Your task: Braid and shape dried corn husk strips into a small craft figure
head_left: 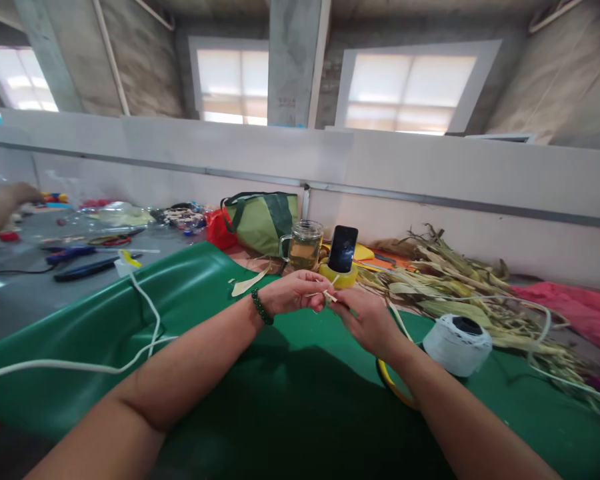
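Observation:
Above the green mat (280,400), my two hands meet at a small pale strip of what looks like dried corn husk (331,296). My left hand (297,292), with a dark green bead bracelet at the wrist, pinches it from the left. From the other side, my right hand (367,319) has its fingers closed on the same strip, its fingertips partly hidden. A loose flat piece of husk (250,283) lies left of my hands. Under my right forearm shows part of a yellow ring-like handle (395,387). A spool of white thread (457,345) stands to the right.
Behind my hands are a glass mug of liquid (305,248) and a phone (343,248) propped on a yellow tape roll (339,277). Dried husks (460,280) are heaped at right. A white cable (80,365) crosses the mat. At far left another person's arm (3,207) reaches in.

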Motion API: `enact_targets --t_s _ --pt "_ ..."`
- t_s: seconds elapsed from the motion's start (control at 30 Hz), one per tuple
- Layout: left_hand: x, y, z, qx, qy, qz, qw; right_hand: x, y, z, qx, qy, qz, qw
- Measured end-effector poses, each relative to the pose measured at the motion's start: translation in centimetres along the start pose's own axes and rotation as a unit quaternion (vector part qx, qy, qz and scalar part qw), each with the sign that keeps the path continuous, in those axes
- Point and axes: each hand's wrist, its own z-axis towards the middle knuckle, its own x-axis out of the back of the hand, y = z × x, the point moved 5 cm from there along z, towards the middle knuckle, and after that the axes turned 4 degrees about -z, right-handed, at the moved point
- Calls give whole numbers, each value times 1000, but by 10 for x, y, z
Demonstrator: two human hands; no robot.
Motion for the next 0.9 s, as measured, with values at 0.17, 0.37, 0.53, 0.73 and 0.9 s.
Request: enact_targets --t_s 0.17,0.37,0.53,0.73,0.9 --pt "5 -1 1 44 28 -25 998 -6 3 0 47 -23 -38 998" --pt "16 13 5 3 150 -79 985 -1 42 -2 -119 82 44 989" --pt "5 29 21 -7 144 79 986 18 55 -3 -187 155 64 968" --pt "-9 14 49 -56 121 9 991 18 57 -1 -202 105 84 970" --pt "0 -9 51 -71 126 -47 988 -1 55 0 -190 53 116 973"
